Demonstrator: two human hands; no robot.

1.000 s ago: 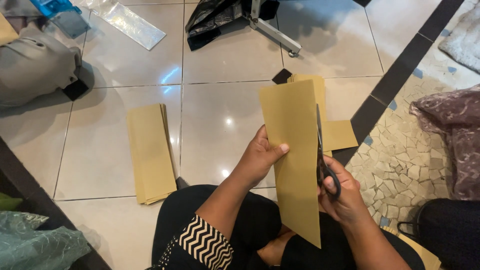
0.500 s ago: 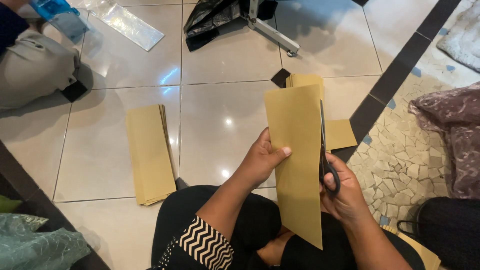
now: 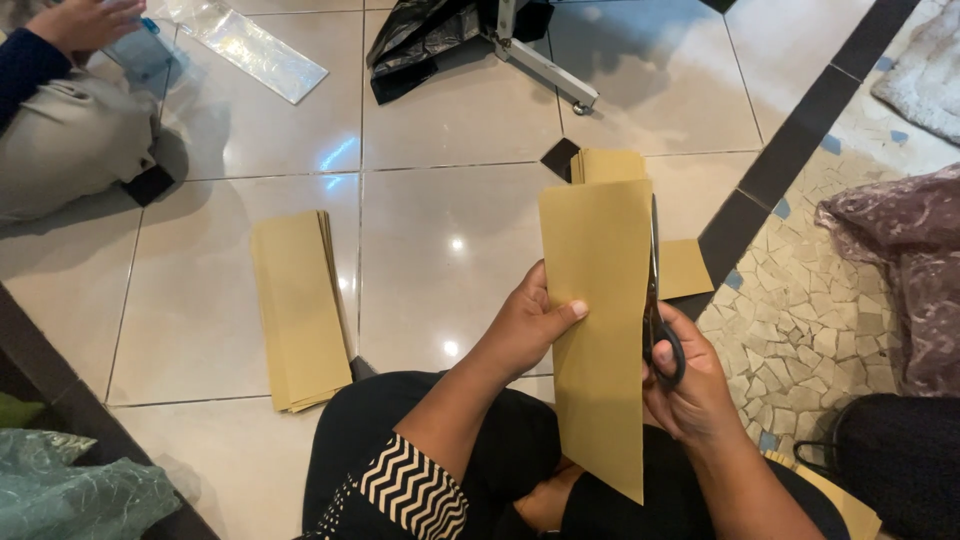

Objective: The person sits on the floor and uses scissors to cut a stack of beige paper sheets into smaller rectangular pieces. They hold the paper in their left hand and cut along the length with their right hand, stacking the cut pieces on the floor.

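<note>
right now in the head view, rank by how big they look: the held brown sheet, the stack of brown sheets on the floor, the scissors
1. Held brown sheet, though it is nearer the camera
2. Stack of brown sheets on the floor, a close second
3. Scissors in the right hand, clearly smallest

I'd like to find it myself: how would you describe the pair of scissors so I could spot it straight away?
Start at the tall tan sheet held upright over the tiled floor. Along its right edge, the right hand grips the scissors. They are the only dark, thin metal thing among flat tan paper.
</note>
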